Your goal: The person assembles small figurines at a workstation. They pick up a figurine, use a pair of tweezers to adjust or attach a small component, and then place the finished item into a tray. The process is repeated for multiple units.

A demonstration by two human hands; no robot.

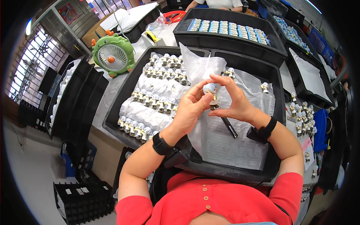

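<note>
A small figurine (213,93) with pale blue-white hair, a light outfit and dark feet is held upright between my hands. My left hand (195,102) grips its side with thumb and fingers. My right hand (237,99) is curved round it, fingertips by its head and thumb near its feet. Below lies a black pen-like tool (229,127) on white foam sheeting (240,148) in a black tray (268,165). To the left, rows of matching figurines (154,102) lie on foam in another black tray (109,120).
A green animal-shaped fan (112,53) stands at the left. Behind, a black bin (228,42) holds rows of blue-and-white parts. Loose figurines (301,116) cluster at the right beside a blue container (321,125). Stacked black trays (80,101) stand at the far left. Another person (221,3) sits across.
</note>
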